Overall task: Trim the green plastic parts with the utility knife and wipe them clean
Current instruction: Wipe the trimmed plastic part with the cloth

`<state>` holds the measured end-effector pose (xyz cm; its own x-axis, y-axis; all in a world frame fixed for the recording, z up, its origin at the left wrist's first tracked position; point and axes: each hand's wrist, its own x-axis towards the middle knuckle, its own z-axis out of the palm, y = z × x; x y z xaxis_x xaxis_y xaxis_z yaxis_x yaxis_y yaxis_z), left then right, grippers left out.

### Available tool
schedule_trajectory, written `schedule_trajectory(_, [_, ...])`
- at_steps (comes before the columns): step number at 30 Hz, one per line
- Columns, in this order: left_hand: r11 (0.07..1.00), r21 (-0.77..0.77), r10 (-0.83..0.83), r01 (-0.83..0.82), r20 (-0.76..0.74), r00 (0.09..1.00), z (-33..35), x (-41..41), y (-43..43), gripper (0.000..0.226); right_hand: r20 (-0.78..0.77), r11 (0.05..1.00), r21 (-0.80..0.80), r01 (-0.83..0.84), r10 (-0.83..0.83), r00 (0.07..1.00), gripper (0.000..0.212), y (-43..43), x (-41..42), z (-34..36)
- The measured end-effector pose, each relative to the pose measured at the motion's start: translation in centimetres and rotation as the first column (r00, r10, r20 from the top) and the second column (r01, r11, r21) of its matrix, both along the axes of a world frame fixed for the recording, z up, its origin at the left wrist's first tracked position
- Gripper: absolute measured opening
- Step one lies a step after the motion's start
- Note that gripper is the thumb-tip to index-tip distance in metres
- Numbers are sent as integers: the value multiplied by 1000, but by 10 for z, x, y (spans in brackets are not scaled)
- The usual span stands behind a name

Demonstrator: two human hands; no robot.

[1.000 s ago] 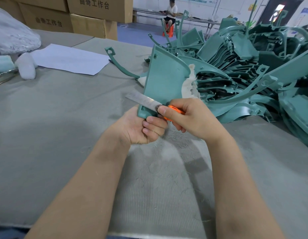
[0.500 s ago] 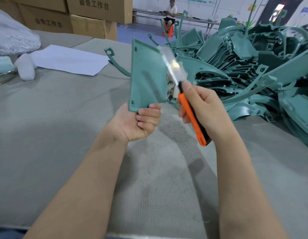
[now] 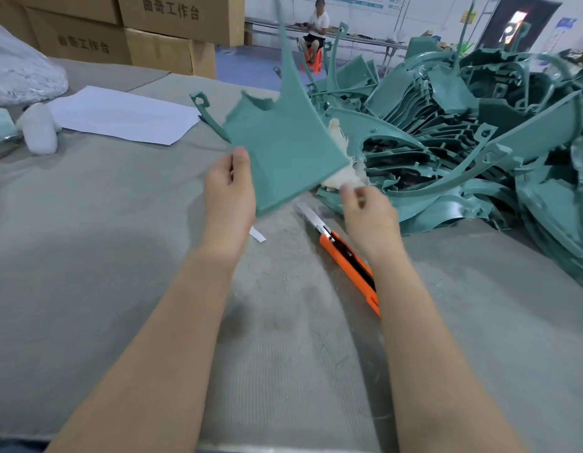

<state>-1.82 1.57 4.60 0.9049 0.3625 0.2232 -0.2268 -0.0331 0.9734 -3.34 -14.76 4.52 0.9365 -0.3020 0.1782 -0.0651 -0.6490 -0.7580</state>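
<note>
Green plastic part (image 3: 283, 152): held up off the surface (image 3: 120, 273), centre of view, flat face toward me, with a thin curved arm rising from its top edge toward the far side. Ragged flash along the upper left edge.

My left hand (image 3: 229, 197) grips the part at its lower left edge. The thumb is laid on the near face and the fingers are hidden behind the panel.

My right hand (image 3: 368, 214) is just right of the part's lower corner, fingertips at a white cloth (image 3: 340, 179) that bunches against the near edge of the pile. The fingers are motion-blurred; I cannot tell whether they pinch the cloth or only touch it.

Utility knife (image 3: 345, 256): lies flat on the surface, partly under my right wrist. The orange handle points near right and the extended blade points far left. Neither hand touches it.

A small white strip (image 3: 258, 233) lies on the surface just right of my left wrist.

Right side: big heap of green parts (image 3: 463, 142), interlocked.

Far left: a white sheet of paper (image 3: 120, 114), a small white object (image 3: 40, 132) and a pale bagged bundle (image 3: 19, 70). Cardboard boxes (image 3: 172, 27) are stacked beyond. Another person (image 3: 314, 31) sits far back.
</note>
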Motion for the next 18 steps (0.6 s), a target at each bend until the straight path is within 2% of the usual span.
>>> schedule_trajectory(1, [999, 49, 2, -5, 59, 998, 0, -1, -1, 37, 101, 964, 267, -5, -23, 995, 44, 1, -1, 5])
schedule_trajectory(2, [996, 85, -19, 11, 98, 995, 0, -2, -3, 39, 142, 858, 512, -42, -37, 989, 44, 2, -1, 11])
schedule_trajectory(3, [993, 104, -60, 48, 112, 992, -1, -2, -5, 41, 154, 740, 667, -84, -26, 988, 42, 1, -2, 14])
schedule_trajectory(4, [988, 105, -122, 111, 106, 987, -1, -3, -7, 41, 157, 698, 706, -119, 10, 988, 38, -1, -4, 15])
schedule_trajectory(6, [946, 35, -323, 322, 29, 946, 0, -4, -8, 38, 117, 811, 569, -135, 82, 990, 24, -2, -4, 12])
schedule_trajectory(8, [795, -194, -589, 575, -20, 808, 0, -5, -7, 25, 119, 890, 448, -83, 32, 992, 19, -3, -2, 8])
schedule_trajectory(9, [706, -291, -678, 646, -13, 735, 0, -5, -6, 18, 149, 902, 428, -50, -16, 989, 23, -4, 0, 8])
schedule_trajectory(10, [660, -322, -720, 679, -12, 694, 0, -5, -5, 18, 189, 906, 422, -18, -69, 980, 27, -3, 1, 8])
schedule_trajectory(12, [681, -303, -705, 667, -25, 709, 1, -6, -5, 16, 279, 903, 429, 37, -172, 945, 26, -5, 2, 10])
schedule_trajectory(13, [723, -297, -660, 624, -33, 750, 3, -7, -4, 13, 308, 893, 445, 70, -226, 924, 22, -7, 2, 10])
schedule_trajectory(15, [822, -332, -510, 463, -67, 858, 6, -4, 0, 23, 291, 835, 537, 119, -316, 903, 18, -12, 1, 11])
schedule_trajectory(16, [867, -357, -404, 348, -96, 909, 5, -1, 4, 29, 248, 759, 643, 103, -333, 910, 19, -16, 1, 12])
schedule_trajectory(17, [890, -387, -314, 240, -141, 939, 3, 2, 9, 32, 194, 633, 772, 58, -322, 926, 19, -20, 1, 14])
schedule_trajectory(18, [888, -429, -272, 166, -197, 942, 1, 5, 13, 33, 143, 459, 888, 4, -285, 948, 18, -22, 1, 16])
